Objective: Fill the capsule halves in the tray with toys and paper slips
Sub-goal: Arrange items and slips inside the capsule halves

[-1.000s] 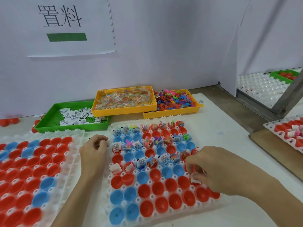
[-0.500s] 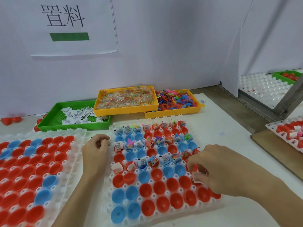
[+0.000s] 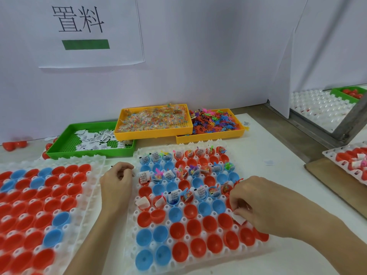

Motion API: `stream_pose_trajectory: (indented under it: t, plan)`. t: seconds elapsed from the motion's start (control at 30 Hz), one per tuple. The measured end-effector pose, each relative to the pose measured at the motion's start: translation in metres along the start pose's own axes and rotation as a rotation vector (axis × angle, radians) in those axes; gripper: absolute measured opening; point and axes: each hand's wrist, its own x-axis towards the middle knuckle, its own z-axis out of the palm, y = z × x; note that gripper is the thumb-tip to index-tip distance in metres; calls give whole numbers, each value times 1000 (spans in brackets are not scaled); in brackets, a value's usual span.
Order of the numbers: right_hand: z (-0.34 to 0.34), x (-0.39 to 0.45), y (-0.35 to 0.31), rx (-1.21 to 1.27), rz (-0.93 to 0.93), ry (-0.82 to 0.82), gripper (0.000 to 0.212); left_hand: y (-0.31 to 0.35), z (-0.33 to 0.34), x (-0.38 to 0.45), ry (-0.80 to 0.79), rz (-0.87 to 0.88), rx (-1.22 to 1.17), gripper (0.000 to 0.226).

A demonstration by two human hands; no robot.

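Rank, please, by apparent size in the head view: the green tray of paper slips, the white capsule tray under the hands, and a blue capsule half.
1. White capsule tray, though nearest the camera.
2. Green tray.
3. Blue capsule half.

Right hand [image 3: 264,205] hides the capsule halves beneath it; white paper slip [image 3: 239,218] only partly peeks out. Curled left hand [image 3: 117,183]: contents can't tell. Left white plastic tray [image 3: 95,161] blurred, cut by edge. Slip print unreadable.

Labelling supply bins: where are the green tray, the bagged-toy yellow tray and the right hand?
green tray [image 3: 59,148]: head view, front-left wall.
bagged-toy yellow tray [image 3: 155,134]: head view, front wall.
right hand [image 3: 260,203]: head view, back of hand.
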Motion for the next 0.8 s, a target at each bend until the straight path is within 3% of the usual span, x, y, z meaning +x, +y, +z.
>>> stream_pose_trajectory:
  t: [0.27,0.47,0.8]
  plan:
    - [1,4,0,126,15,-51,14,0,0,1,7,5,9,27]
    - [5,-11,2,7,-5,35,13,1,0,0,7,6,13,27]
    - [4,-15,4,15,-9,126,16,2,-1,0,2,1,17,26]
